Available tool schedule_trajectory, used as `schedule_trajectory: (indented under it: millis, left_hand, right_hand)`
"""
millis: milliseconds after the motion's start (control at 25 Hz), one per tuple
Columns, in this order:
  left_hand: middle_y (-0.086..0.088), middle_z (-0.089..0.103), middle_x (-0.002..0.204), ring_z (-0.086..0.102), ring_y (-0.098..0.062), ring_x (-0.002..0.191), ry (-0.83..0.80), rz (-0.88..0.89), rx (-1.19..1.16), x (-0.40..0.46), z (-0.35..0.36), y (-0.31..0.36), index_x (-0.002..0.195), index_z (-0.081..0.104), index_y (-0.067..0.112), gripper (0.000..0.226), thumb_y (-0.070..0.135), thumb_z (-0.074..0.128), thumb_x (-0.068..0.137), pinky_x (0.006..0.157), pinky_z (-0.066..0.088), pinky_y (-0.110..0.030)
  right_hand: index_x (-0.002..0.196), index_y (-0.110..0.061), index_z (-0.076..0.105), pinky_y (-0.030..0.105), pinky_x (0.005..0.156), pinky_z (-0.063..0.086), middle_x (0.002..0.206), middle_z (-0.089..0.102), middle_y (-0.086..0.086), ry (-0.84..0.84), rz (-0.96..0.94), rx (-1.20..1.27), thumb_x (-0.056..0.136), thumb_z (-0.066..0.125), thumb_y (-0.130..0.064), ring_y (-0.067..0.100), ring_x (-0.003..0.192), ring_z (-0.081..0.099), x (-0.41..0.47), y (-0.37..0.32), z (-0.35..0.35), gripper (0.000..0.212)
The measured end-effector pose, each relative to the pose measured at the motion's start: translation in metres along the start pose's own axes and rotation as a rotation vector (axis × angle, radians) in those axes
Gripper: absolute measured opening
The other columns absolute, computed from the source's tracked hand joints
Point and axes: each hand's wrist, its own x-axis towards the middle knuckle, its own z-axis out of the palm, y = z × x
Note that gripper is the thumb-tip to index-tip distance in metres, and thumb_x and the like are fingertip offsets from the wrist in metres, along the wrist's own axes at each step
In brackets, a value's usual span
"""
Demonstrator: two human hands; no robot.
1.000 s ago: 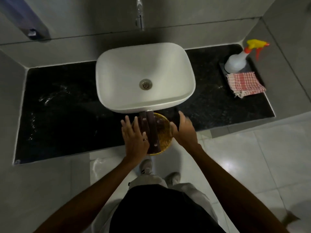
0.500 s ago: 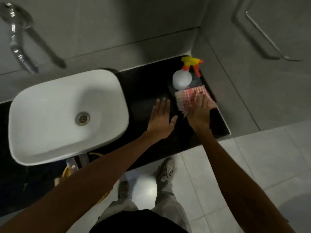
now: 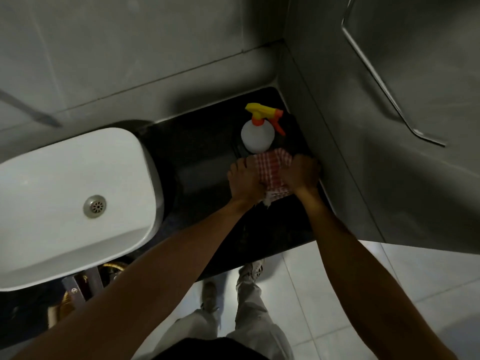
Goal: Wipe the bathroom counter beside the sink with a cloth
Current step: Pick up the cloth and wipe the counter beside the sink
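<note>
Head view, looking down on a black counter (image 3: 207, 157) set in a grey-tiled corner. White sink (image 3: 72, 203) occupies the 9 o'clock side of the frame. Red-and-white checked cloth (image 3: 272, 168) lies on the counter at about 3 o'clock of the sink, well apart from it, close to the right-hand wall. Left hand (image 3: 245, 181) rests palm-down on the cloth's left edge, fingers extended toward 12 o'clock; right hand (image 3: 302, 174) curls over its right edge. Hands close together, both touching the cloth; cannot tell whether either grips it. Spray bottle (image 3: 257, 135), white body, yellow-and-orange trigger head, stands just beyond the cloth at 12 o'clock.
</note>
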Motion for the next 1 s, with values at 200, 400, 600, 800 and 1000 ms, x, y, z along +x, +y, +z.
schedule_trajectory:
  millis: [200, 400, 600, 800, 1000]
  left_hand:
    - [-0.016, 0.044, 0.159, 0.042, -0.032, 0.148, -0.063, 0.072, -0.69, -0.007, -0.031, -0.02, 0.159, 0.033, 0.007, 0.093, 0.023, 0.081, 0.08, 0.123, 0.036, -0.048]
    - [-0.006, 0.075, 0.111, 0.072, -0.023, 0.101, -0.393, -0.149, -1.575, -0.058, -0.104, -0.085, 0.119, 0.068, 0.016, 0.047, 0.02, 0.062, 0.073, 0.091, 0.057, -0.04]
    - [-0.002, 0.059, 0.063, 0.054, -0.017, 0.055, -0.162, -0.285, -1.543, -0.132, -0.18, -0.201, 0.072, 0.073, 0.021, 0.022, 0.027, 0.06, 0.089, 0.057, 0.042, -0.03]
    - [-0.005, 0.082, 0.107, 0.08, -0.024, 0.091, 0.201, -0.229, -1.577, -0.234, -0.256, -0.365, 0.121, 0.071, 0.025, 0.038, 0.004, 0.055, 0.093, 0.067, 0.064, -0.032]
    - [-0.009, 0.08, 0.117, 0.078, -0.028, 0.1, 0.235, -0.257, -1.501, -0.34, -0.285, -0.559, 0.122, 0.072, 0.028, 0.043, 0.009, 0.053, 0.089, 0.071, 0.063, -0.036]
  right_hand:
    - [0.092, -0.003, 0.068, 0.033, 0.076, 0.055, 0.096, 0.073, 0.018, -0.172, -0.226, 0.407, 0.084, 0.067, -0.034, 0.031, 0.091, 0.071, -0.03, -0.024, -0.021, 0.033]
    - [0.093, -0.018, 0.069, 0.034, 0.077, 0.063, 0.087, 0.074, -0.003, -0.213, -0.313, 0.649, 0.085, 0.069, -0.006, 0.012, 0.085, 0.073, -0.08, -0.083, -0.019, 0.015]
    - [0.118, -0.021, 0.056, 0.025, 0.088, 0.054, 0.108, 0.065, -0.011, -0.1, -0.364, 0.689, 0.083, 0.074, -0.012, 0.009, 0.097, 0.064, -0.152, -0.216, 0.029, 0.04]
    - [0.131, -0.014, 0.06, 0.036, 0.098, 0.053, 0.123, 0.069, -0.002, -0.128, -0.49, 0.436, 0.087, 0.075, -0.031, 0.016, 0.108, 0.066, -0.257, -0.338, 0.105, 0.049]
    - [0.127, -0.017, 0.061, 0.024, 0.086, 0.05, 0.105, 0.064, -0.009, -0.247, -0.56, 0.411, 0.088, 0.073, -0.026, 0.013, 0.097, 0.065, -0.393, -0.426, 0.236, 0.042]
